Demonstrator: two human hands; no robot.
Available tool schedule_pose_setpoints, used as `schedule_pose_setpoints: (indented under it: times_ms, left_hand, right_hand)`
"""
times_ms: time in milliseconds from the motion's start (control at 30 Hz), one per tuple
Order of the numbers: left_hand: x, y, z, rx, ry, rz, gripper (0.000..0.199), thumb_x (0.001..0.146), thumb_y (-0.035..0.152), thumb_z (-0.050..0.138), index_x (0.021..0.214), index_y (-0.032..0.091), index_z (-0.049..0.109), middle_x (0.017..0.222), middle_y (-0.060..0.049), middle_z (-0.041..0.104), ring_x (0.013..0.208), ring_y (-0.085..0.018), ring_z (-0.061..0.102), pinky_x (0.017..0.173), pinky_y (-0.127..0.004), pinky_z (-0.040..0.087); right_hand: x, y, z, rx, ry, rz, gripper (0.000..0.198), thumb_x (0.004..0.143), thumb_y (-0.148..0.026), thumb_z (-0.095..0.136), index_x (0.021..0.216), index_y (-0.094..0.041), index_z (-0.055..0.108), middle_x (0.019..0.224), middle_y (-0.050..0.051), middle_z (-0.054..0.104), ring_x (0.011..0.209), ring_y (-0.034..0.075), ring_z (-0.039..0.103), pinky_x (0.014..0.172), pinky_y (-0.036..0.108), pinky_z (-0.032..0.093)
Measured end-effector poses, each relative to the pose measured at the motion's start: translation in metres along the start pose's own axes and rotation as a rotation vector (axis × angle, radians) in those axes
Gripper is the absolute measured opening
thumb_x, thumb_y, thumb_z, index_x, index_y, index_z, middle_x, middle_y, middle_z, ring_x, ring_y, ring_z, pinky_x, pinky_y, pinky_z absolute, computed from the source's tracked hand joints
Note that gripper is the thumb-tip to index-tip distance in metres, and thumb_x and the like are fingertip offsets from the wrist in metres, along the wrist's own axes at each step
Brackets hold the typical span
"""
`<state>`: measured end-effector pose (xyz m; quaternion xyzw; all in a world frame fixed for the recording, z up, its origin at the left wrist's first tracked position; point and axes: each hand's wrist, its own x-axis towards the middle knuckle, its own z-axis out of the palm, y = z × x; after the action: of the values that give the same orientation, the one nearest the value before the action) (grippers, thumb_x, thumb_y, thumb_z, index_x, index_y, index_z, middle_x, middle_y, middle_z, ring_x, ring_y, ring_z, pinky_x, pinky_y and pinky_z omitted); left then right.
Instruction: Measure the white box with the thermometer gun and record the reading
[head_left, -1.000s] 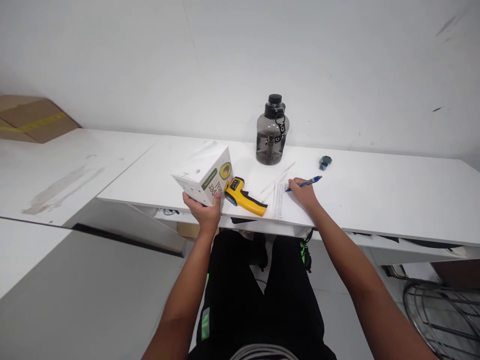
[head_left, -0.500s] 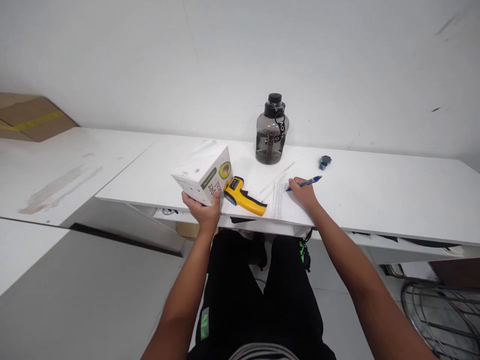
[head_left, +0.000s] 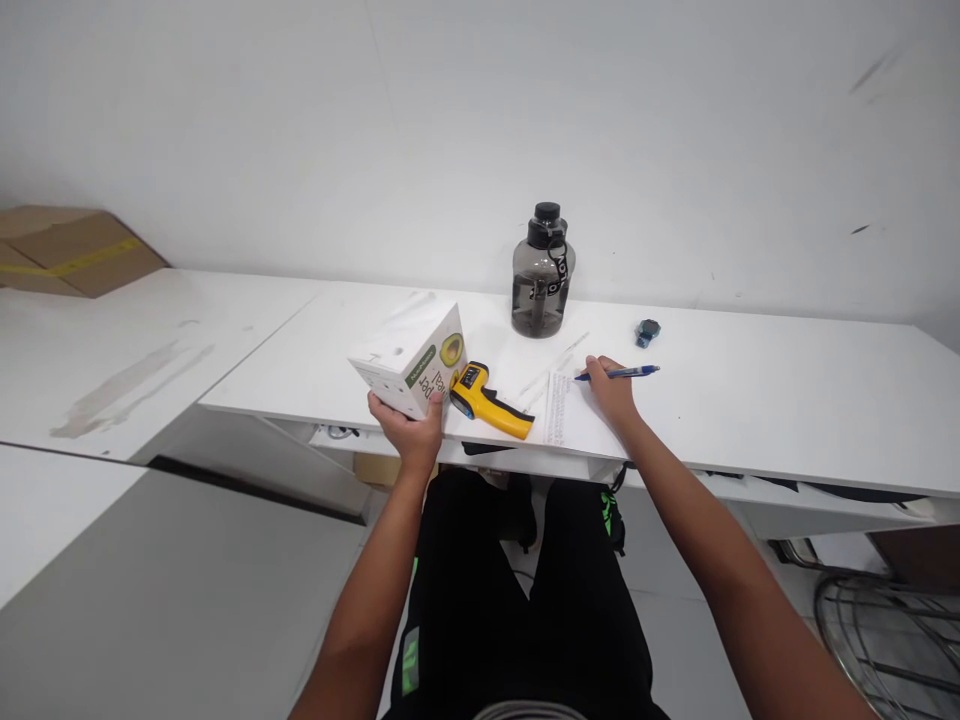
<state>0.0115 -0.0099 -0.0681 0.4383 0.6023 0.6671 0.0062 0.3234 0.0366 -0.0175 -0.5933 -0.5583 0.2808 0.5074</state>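
My left hand (head_left: pixel 411 432) grips the near lower edge of a white box (head_left: pixel 409 350) with an avocado picture, holding it tilted at the desk's front edge. Between my fingers, my right hand (head_left: pixel 613 392) pinches a blue pen (head_left: pixel 628 372), its tip on a sheet of paper (head_left: pixel 574 420) with lines of writing on its left part. Close beside the box lies a yellow and black infrared thermometer (head_left: pixel 491 402), on its side, with its handle pointing toward the paper.
A grey translucent water bottle (head_left: pixel 541 285) stands behind the thermometer. A dark blue wristwatch (head_left: pixel 646 333) lies at the back right of the white desk (head_left: pixel 787 400). At far left is a taped cardboard box (head_left: pixel 82 250); a metal wire rack (head_left: pixel 892 640) stands at lower right.
The pen has swung flatter, its back end lower, while its tip stays on the paper. The whole view has shifted slightly. My left hand still holds the white box.
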Motion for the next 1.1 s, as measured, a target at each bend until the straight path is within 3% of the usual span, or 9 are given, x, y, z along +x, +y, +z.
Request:
schedule_pose_setpoints:
  times_ms: [233,533,667,800,900,1100]
  left_hand:
    - [0.001,0.001,-0.001,0.002,-0.004,-0.005,0.102,0.066,0.053,0.076,0.142,0.012,0.022,0.136,-0.024,0.045,0.126,-0.031,0.051,0.103,-0.043,0.044]
    - [0.001,-0.003,-0.001,0.008,0.001,0.014,0.102,0.066,0.052,0.077,0.142,0.012,0.023,0.136,-0.023,0.046,0.126,-0.030,0.051,0.104,-0.044,0.043]
    - [0.001,-0.002,-0.001,0.019,0.003,0.013,0.101,0.066,0.052,0.077,0.142,0.012,0.023,0.136,-0.023,0.045,0.126,-0.030,0.050,0.104,-0.042,0.044]
    - [0.001,-0.002,0.000,0.016,0.010,0.003,0.102,0.065,0.053,0.077,0.142,0.013,0.024,0.136,-0.023,0.046,0.126,-0.030,0.051,0.104,-0.043,0.043]
    - [0.001,-0.003,0.000,0.010,0.014,-0.004,0.101,0.065,0.052,0.077,0.142,0.014,0.025,0.137,-0.023,0.045,0.127,-0.030,0.050,0.105,-0.043,0.042]
    - [0.001,0.000,-0.001,0.001,-0.009,-0.022,0.103,0.066,0.053,0.076,0.142,0.011,0.022,0.137,-0.025,0.044,0.127,-0.031,0.050,0.105,-0.044,0.042]
  right_hand:
    - [-0.004,-0.004,0.001,0.068,-0.038,0.036,0.054,0.088,-0.070,0.043,0.081,-0.021,0.064,0.052,-0.004,0.046,0.053,0.015,0.047,0.059,0.029,0.039]
    - [-0.005,-0.006,0.000,0.074,-0.032,0.073,0.064,0.086,-0.075,0.038,0.092,-0.020,0.070,0.050,-0.005,0.042,0.052,0.015,0.046,0.060,0.030,0.040]
    - [-0.005,-0.003,-0.002,-0.023,-0.017,-0.012,0.054,0.087,-0.068,0.044,0.086,-0.020,0.069,0.065,0.000,0.057,0.066,0.018,0.055,0.067,0.030,0.044]
    - [-0.002,0.007,0.000,-0.129,0.042,-0.151,0.040,0.084,-0.048,0.055,0.112,-0.020,0.061,0.088,0.004,0.067,0.078,0.020,0.060,0.075,0.033,0.047]
    - [0.004,0.015,0.004,-0.189,0.070,-0.079,0.049,0.079,-0.033,0.055,0.126,-0.020,0.051,0.096,0.006,0.069,0.075,0.020,0.061,0.074,0.035,0.048]
    - [0.006,0.016,0.004,-0.216,0.048,-0.065,0.043,0.077,-0.028,0.054,0.119,-0.020,0.057,0.096,0.007,0.072,0.076,0.021,0.062,0.078,0.036,0.048]
